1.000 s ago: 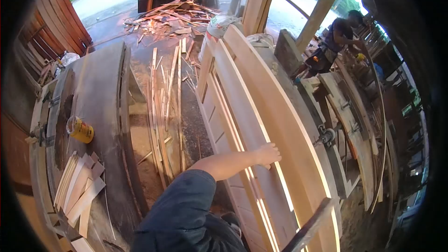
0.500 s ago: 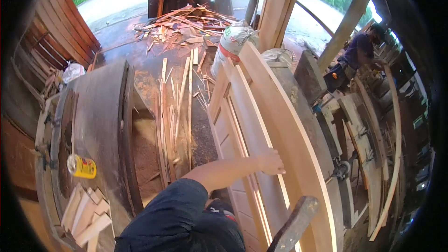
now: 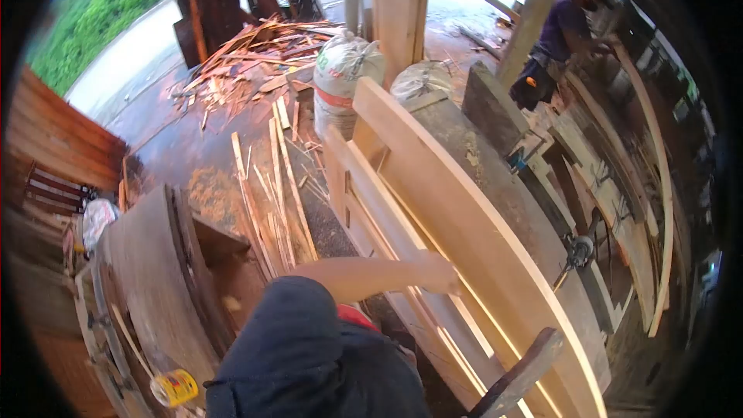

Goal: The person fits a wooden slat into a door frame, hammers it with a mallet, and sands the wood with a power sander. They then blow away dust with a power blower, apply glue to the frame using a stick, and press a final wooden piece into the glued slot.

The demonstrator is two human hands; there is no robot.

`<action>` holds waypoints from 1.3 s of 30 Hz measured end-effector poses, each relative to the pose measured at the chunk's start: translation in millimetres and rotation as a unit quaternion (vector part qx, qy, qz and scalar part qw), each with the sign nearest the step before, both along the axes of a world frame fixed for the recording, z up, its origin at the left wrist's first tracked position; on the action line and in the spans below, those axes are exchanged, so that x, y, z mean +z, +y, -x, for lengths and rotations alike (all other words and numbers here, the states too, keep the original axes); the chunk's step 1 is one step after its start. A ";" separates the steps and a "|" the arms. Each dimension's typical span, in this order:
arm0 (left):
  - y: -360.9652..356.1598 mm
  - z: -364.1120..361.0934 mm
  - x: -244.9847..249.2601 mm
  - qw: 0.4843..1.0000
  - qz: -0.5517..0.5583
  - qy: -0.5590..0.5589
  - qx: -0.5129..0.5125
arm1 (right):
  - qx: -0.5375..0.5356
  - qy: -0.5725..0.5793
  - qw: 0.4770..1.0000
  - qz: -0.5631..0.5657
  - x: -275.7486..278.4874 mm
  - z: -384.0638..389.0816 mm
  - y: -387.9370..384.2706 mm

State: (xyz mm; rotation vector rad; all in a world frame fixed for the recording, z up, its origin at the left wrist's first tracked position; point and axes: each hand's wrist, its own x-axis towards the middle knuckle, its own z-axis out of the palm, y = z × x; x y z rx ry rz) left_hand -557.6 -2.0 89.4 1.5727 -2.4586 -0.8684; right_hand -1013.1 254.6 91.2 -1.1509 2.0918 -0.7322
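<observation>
One of the wearer's hands is in view, the left hand (image 3: 435,272), at the end of one bare forearm below a dark sleeve (image 3: 290,325). It lies on the upper edge of a middle board (image 3: 387,224), fingers bent downward over it; the hand is blurred, and whether it grips or merely rests cannot be told. The right hand is out of frame. Three long pale wooden members run side by side: a panelled side (image 3: 360,236) on the left, the middle board, and one taller plain board (image 3: 464,217) on the right; whether they are joined cannot be determined. One dark round-ended bar (image 3: 517,371) crosses in front at lower right. Two desks are noted: a left desk (image 3: 155,271), with one yellow container (image 3: 182,387) at its near end and one thin stick (image 3: 131,339) beside that, and a right desk (image 3: 476,159), dusty, adjoining the plain board. Two sacks stand beyond, one red-banded sack (image 3: 348,73) and one pale sack (image 3: 422,81). Several loose strips (image 3: 279,178) lie on the floor, overlapping too much for an exact count, with one scrap heap (image 3: 255,58) behind. One co-worker (image 3: 563,35) stands at upper right, hands near one long curved strip (image 3: 658,178).
</observation>
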 end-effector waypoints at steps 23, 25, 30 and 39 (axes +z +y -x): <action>-54.4 -399.1 -57.9 0.993 0.112 -0.049 -0.005 | 0.010 -0.051 0.993 0.104 96.7 -434.1 -51.3; -58.2 -415.2 -66.3 0.992 0.110 -0.067 0.007 | -0.014 -0.007 0.986 0.169 137.2 -446.8 -57.0; -57.1 -427.8 -51.5 0.997 0.038 -0.058 0.037 | -0.099 0.057 0.956 0.271 119.5 -467.1 -74.0; -50.5 -433.6 -44.9 0.997 0.031 -0.076 0.008 | -0.171 -0.091 0.980 0.037 -7.0 -462.7 -43.7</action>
